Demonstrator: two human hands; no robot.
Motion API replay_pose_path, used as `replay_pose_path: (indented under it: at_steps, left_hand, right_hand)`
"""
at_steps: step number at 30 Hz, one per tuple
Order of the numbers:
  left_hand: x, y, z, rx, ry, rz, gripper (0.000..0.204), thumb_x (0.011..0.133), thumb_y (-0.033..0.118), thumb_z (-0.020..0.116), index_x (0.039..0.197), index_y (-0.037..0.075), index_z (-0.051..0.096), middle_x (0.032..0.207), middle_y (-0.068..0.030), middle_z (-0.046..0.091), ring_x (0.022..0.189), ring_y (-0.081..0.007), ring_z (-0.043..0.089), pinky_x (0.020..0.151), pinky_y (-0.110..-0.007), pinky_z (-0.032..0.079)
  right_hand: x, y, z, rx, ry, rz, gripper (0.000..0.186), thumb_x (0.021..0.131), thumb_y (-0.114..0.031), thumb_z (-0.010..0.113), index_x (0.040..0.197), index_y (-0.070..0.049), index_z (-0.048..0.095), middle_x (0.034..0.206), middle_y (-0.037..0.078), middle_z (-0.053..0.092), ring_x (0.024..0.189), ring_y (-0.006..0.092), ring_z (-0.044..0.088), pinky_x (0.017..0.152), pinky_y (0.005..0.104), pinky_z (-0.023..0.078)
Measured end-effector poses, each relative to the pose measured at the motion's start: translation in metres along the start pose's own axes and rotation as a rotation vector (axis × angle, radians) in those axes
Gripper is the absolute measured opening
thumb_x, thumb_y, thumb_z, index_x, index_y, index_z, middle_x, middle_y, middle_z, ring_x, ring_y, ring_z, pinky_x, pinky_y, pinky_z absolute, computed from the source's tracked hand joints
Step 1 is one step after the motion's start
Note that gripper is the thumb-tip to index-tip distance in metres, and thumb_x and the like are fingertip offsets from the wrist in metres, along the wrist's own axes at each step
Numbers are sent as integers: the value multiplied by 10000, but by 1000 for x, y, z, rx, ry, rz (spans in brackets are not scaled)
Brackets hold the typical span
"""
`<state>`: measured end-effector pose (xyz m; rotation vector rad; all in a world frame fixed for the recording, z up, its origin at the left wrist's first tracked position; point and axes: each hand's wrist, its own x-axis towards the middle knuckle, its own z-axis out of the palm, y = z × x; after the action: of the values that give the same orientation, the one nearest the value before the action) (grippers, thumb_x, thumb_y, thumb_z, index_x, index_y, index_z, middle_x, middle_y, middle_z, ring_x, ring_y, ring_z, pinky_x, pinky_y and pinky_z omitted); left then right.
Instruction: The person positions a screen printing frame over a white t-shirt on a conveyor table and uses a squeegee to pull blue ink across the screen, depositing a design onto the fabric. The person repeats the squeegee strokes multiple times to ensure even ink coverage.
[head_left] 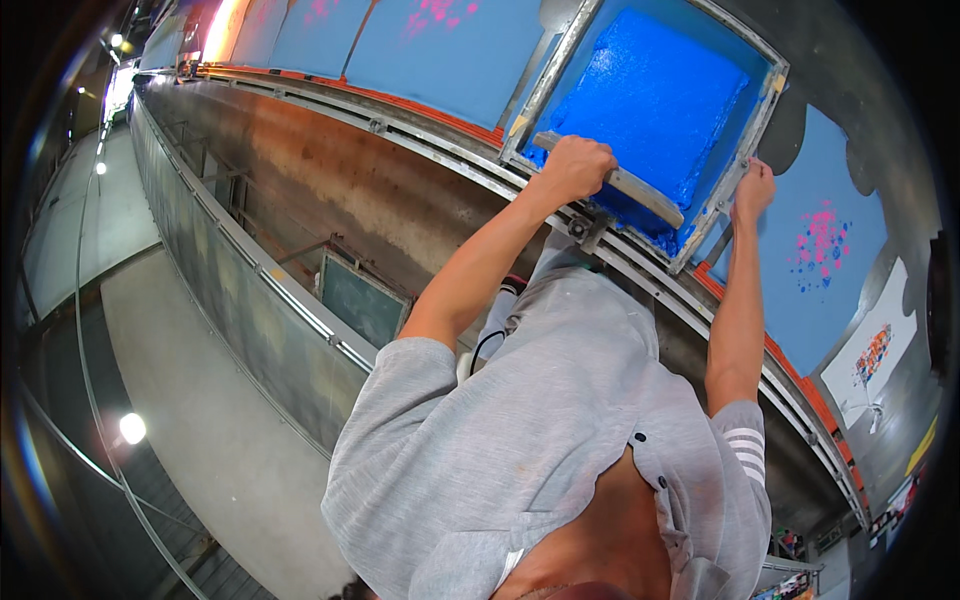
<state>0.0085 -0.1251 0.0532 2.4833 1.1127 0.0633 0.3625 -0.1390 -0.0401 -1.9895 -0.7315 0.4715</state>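
Observation:
A screen-printing frame (768, 108) with metal sides lies across the printing table, its mesh covered by a sheet of wet bright blue ink (660, 105). My left hand (580, 168) is closed around the wooden handle of a squeegee (645, 195), which lies across the frame's near end. Blue ink clings along the squeegee's edge; its blade is hidden in the ink. At the frame's right side my right hand (753, 188) is closed on the metal edge. Just right of it lies a light blue fabric panel (825, 240) with a pink and blue speckled print.
More blue fabric panels (440, 60) with pink specks line the table to the left. A metal rail (450, 150) with an orange strip runs along the near edge. A white printed piece (875, 350) lies far right. Behind me on the left stands another long table (230, 250).

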Motion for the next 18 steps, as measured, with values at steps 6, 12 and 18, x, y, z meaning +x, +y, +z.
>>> replay_pose_path:
  at_steps: [6,12,18]
  left_hand:
    - [-17,5,16,-1,309,133,237,803,41,645,950,138,803,963,-58,762,865,-301,714,738,-470,559]
    - [28,-4,-27,-20,-206,-87,339,733,46,658,1005,168,820,920,-100,762,861,-343,729,715,-493,561]
    - [172,-30,-60,26,-172,17,290,739,74,674,969,180,816,859,-141,752,820,-370,735,707,-507,578]
  right_hand:
    - [1,3,-5,-292,-7,-70,306,1002,-242,555,1156,-54,742,968,159,745,933,353,697,841,450,525]
    - [-23,-63,-6,-795,227,-488,300,1009,-335,601,1184,-141,747,1066,118,734,1178,301,616,1031,493,450]
    - [5,-164,26,-808,-739,-658,197,840,-241,702,977,-123,778,962,145,745,984,322,701,857,488,501]
